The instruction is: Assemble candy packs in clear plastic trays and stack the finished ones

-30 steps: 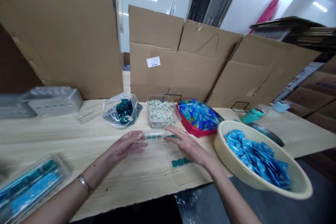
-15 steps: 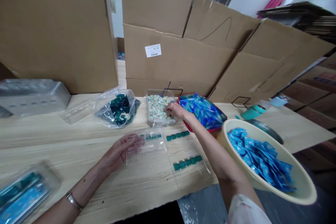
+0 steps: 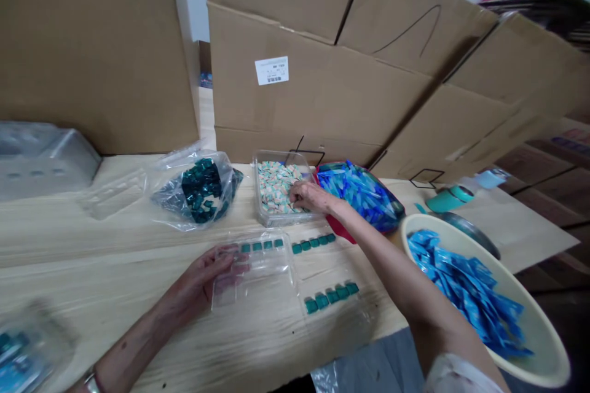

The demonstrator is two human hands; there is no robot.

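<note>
My left hand (image 3: 216,271) grips the left edge of a clear plastic tray (image 3: 270,270), its fingers showing through the plastic. Along the tray's upper part runs a row of small green square pieces (image 3: 257,246). To the right, two more rows of green squares (image 3: 332,297) lie on or in clear plastic whose outline is faint. My right hand (image 3: 311,195) reaches into a clear container (image 3: 281,218) full of small pale pieces (image 3: 276,187) with pink and green tints. Its fingers are bent together among them, and whatever they pinch is hidden.
A plastic bag (image 3: 203,190) of dark green squares sits left of the container. Blue slender pieces (image 3: 357,190) fill a red tray on the right. A cream basin (image 3: 548,344) holds blue packets. Cardboard boxes (image 3: 286,104) stand behind; a teal cup (image 3: 449,198) lies farther right.
The view has shifted and tilted a little. My left hand appears slightly lower and farther left with the tray. My right hand stays in the container of pale pieces.
</note>
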